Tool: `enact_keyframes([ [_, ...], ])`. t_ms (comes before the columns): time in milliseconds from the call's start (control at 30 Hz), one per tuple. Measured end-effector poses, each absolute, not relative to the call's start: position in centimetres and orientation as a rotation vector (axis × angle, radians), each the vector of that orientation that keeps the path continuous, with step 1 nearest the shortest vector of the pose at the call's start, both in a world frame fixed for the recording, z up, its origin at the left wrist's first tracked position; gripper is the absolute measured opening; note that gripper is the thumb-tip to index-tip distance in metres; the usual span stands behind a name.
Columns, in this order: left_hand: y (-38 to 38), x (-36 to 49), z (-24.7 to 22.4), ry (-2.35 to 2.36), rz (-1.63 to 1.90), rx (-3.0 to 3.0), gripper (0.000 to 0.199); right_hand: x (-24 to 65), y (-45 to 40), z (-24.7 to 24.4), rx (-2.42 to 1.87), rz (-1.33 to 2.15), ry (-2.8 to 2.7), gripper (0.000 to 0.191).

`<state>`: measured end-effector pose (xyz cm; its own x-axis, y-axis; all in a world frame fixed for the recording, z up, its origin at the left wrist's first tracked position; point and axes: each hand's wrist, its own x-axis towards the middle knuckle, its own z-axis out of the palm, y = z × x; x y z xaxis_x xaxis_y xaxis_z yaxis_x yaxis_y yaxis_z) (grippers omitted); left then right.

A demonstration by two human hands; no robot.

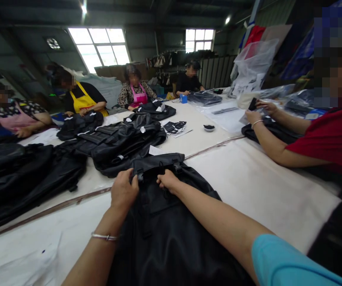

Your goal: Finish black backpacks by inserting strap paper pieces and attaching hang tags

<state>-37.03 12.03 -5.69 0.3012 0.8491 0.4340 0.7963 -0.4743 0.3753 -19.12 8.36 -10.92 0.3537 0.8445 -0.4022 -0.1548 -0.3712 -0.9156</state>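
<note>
A large black bag (171, 238) lies flat on the white table in front of me, its top end pointing away. My left hand (125, 188), with a metal bangle at the wrist, pinches the left edge of the bag's top flap near a buckle. My right hand (168, 181) is closed on a thin black cord at the middle of the bag's top, just under the flap. A white tag (155, 150) sticks up behind the flap.
More black bags (123, 143) lie ahead and at the left. Card tags (175, 128) and a small dish (209, 128) are further back. Several people sit across the table; a person in red (331, 139) works at the right. Clear plastic (24, 266) lies front left.
</note>
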Motion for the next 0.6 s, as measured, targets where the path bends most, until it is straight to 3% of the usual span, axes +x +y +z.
enact_keyframes([
  [167,10.1,-32.8,-5.3,1.366,0.526,1.674,0.015,-18.9,6.0,-9.6,-1.488,1.316,-0.502,0.013],
  [267,10.0,-30.4,-6.6,1.285,0.437,1.162,0.020,-19.3,4.6,-8.8,-1.434,1.416,-0.463,0.012],
  [433,10.5,-27.0,-8.3,1.216,0.420,0.858,0.034,-20.4,3.1,-8.4,-1.450,1.449,-0.470,0.010],
  [600,11.7,-24.9,-9.6,1.223,0.573,0.662,0.026,-21.2,2.6,-8.8,-1.528,1.256,-0.612,0.020],
])
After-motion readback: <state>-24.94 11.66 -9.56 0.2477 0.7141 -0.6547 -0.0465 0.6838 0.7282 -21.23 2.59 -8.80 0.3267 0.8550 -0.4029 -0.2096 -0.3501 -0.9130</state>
